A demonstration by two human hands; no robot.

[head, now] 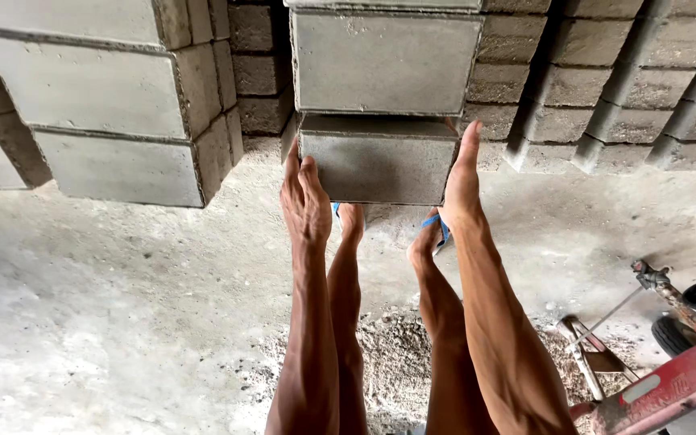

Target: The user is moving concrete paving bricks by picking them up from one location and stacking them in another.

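A grey concrete block (376,165) sits at the bottom of a stack in front of me. My left hand (303,197) presses flat against its left end. My right hand (462,181) grips its right end, fingers pointing up along the side. Both hands clamp the block between them. Another grey block (384,60) rests directly on top of it. My bare legs and feet in blue sandals (437,229) stand on the floor just below the block.
Stacked concrete blocks (114,105) rise at the left, and more rows (622,89) lean at the back right. A red wheeled cart (670,362) with a metal handle stands at the lower right. The concrete floor (122,306) has loose grit near my feet.
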